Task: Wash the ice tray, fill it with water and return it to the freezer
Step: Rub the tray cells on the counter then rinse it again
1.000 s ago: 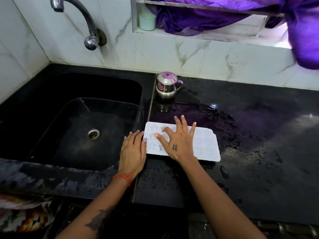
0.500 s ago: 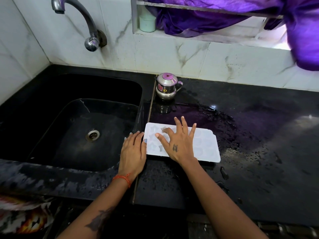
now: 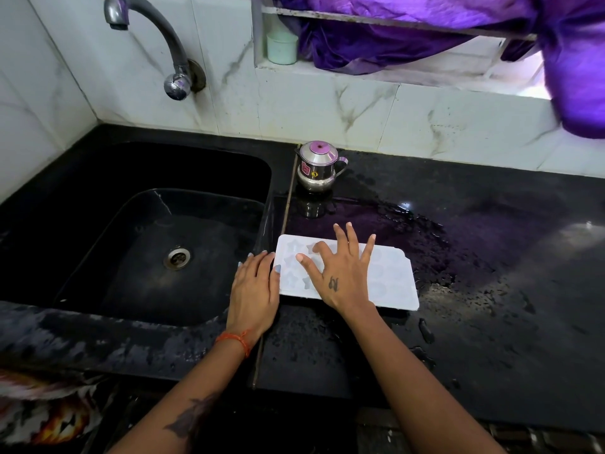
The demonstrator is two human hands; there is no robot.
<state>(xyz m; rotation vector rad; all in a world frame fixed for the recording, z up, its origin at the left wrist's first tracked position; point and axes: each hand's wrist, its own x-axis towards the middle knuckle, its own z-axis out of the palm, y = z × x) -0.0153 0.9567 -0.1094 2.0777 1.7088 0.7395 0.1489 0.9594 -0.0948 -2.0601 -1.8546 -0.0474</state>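
A white ice tray [image 3: 389, 276] with star-shaped and round cavities lies flat on the wet black counter [image 3: 474, 322], just right of the sink. My right hand [image 3: 337, 273] lies on top of the tray's left half with fingers spread and straight. Palm down, my left hand [image 3: 253, 290] rests on the counter strip between sink and tray, its fingers straight and touching the tray's left edge. The black sink [image 3: 147, 244] sits to the left, and the tap [image 3: 157, 44] above it gives no water.
A small steel pot [image 3: 319, 167] with a purple lid knob stands behind the tray near the wall. A pale green cup [image 3: 281, 47] sits on the window ledge beside purple cloth [image 3: 458, 34]. Water puddles spread over the counter right of the tray.
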